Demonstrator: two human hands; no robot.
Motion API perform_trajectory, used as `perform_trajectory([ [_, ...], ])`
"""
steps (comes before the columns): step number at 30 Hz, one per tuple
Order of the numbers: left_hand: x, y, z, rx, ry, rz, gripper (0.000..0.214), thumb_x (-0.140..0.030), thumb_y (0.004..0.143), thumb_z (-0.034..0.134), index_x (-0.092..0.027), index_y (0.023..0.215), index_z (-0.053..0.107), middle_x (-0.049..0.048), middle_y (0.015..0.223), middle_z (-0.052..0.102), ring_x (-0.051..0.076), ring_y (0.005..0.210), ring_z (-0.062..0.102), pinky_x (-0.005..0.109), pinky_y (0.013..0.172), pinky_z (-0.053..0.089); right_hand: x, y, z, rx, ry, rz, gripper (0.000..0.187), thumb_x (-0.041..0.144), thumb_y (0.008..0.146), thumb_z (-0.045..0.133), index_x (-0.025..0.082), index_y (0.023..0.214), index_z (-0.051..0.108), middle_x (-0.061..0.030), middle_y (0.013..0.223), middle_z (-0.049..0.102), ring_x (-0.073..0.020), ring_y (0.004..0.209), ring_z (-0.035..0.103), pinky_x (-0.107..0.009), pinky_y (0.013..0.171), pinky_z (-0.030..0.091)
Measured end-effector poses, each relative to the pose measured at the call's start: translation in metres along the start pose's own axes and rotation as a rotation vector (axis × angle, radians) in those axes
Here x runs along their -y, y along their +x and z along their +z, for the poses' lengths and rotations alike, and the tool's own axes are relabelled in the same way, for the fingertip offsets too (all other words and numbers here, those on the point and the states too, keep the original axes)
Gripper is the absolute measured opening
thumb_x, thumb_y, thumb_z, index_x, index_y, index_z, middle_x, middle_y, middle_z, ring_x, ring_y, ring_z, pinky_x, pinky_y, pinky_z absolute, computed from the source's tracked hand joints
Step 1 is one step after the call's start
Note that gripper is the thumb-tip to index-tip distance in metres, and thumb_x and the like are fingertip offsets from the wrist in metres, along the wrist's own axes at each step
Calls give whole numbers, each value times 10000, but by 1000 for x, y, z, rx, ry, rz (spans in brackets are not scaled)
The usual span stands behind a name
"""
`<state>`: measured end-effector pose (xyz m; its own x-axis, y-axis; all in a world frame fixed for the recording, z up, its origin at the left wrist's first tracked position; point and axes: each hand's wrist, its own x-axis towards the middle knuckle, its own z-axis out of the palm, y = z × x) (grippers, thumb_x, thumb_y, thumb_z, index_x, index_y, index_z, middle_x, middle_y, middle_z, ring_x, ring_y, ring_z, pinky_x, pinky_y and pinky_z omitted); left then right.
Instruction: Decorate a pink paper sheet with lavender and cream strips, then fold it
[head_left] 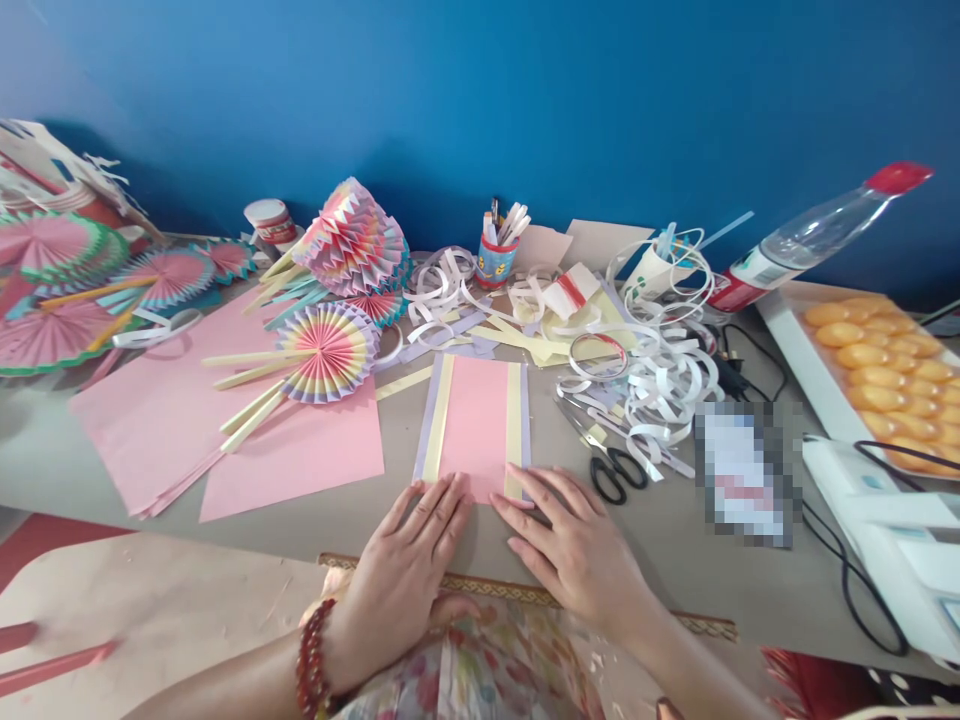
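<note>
A pink sheet of paper [475, 425] lies flat before me, its two long sides edged with yellow and lilac strips. My left hand [420, 540] rests on its near left corner, fingers stretched out and lying flat. On the near right corner, the fingers of my right hand [566, 535] are spread and press lightly down. Neither hand grips anything. To the right of the sheet is a pair of black-handled scissors [616, 472]. Left of it, a folded paper fan [330, 352] with pale yellow sticks sits on larger pink sheets [300, 465].
Curled white paper strips [667, 385] and a roll of tape [598, 357] are heaped at the right. Behind stand a pen cup [496, 258], a paper cup [655, 275] and a tilted bottle [810, 245]. More fans [169, 277] fill the left; an orange-filled tray [877, 355] sits far right.
</note>
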<state>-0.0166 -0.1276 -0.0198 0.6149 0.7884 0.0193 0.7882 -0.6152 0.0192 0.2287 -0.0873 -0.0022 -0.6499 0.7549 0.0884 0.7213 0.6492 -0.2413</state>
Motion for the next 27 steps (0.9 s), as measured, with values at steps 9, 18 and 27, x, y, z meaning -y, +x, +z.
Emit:
perform_trajectory([
  [9,-1,1,-3,24,19,1,951,-759,884,296,-74,1537,199,147,1606,154,287,1491,127,475,1194,169,-18,-29,4,-15,-87,38,470,274,958,483,346,1422,472,-35,1516,416,-303,1330,409,-511,1016,423],
  [18,26,-29,-9,-29,83,-44,764,-600,967,341,-88,1527,253,128,1574,277,262,1468,227,453,1225,68,-19,-30,9,-63,-148,13,443,287,971,477,334,1411,493,-20,1515,419,-292,1335,402,-484,1031,418],
  [27,33,-33,-10,-45,72,-50,769,-622,948,373,-117,1521,284,113,1570,294,290,1456,251,490,1218,24,-22,-34,4,-105,-164,-63,408,276,977,471,241,1379,535,-41,1450,505,-276,1306,437,-457,1024,420],
])
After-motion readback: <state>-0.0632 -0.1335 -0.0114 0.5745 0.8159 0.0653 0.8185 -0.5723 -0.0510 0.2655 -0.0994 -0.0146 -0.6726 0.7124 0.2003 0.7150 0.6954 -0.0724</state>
